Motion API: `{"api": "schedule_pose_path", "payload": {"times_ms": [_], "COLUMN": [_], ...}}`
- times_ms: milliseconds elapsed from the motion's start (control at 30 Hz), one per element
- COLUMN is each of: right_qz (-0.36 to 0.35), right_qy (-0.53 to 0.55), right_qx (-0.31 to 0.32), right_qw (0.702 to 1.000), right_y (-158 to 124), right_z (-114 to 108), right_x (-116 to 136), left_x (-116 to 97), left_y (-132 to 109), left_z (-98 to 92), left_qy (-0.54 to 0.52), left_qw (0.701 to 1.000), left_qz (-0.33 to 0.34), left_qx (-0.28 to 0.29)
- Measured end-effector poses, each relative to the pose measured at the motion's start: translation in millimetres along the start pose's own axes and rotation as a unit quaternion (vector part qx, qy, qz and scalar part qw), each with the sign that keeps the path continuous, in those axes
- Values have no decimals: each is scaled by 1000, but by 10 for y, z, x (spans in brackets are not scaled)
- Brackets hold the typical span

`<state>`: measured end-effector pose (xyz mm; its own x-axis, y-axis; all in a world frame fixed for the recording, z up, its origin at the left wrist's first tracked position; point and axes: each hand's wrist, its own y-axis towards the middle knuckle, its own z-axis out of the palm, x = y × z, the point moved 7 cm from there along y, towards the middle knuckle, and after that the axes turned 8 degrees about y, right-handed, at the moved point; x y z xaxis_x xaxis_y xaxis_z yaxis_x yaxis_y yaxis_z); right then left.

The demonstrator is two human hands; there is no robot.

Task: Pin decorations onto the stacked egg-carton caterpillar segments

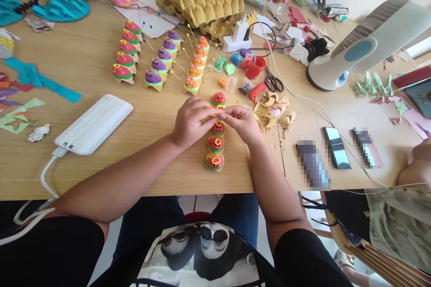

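Note:
Both my hands meet above a column of small red egg-carton figures (pixel 215 145), which have green bands and black facial marks. My left hand (pixel 193 122) pinches thumb and forefinger together over the upper part of the column. Its fingertips touch those of my right hand (pixel 245 123), which is pinched too. A bit of yellow shows at the fingertips, but I cannot tell whether it is held or is part of the figure underneath. Yellow rings top the lower figures. The topmost red figure (pixel 219 98) sits just beyond my fingers, and the ones directly below them are partly covered.
Rows of pink-red (pixel 124 59), purple (pixel 159 64) and orange figures (pixel 194 71) with pins stand behind. A white power bank (pixel 94 124) lies left. Scissors (pixel 273 81), carton scraps (pixel 274 112), phones (pixel 337 148) and a fan (pixel 357 49) are right. Another person's arm (pixel 417 166) rests at the right edge.

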<state>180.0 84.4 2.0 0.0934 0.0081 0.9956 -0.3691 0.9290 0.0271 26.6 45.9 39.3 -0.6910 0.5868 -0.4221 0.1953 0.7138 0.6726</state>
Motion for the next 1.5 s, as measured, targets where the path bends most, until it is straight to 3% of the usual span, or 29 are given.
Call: {"api": "schedule_pose_path", "payload": {"times_ms": [333,1167,1500], "right_qz": [-5,-24,-29], "right_qy": [29,0,-62], "right_qx": [-17,-35,-58], "right_qw": [999,999,996], "right_y": [-4,-8,-1], "right_z": [1,-32,-92], "right_x": [88,104,107], "left_x": [66,124,233], "left_y": [18,9,-3], "left_z": [-11,-20,55], "left_qy": [-47,-68,-119], "left_qw": [998,995,983], "left_qz": [-46,-72,-142], "left_qx": [-2,-33,-10]}}
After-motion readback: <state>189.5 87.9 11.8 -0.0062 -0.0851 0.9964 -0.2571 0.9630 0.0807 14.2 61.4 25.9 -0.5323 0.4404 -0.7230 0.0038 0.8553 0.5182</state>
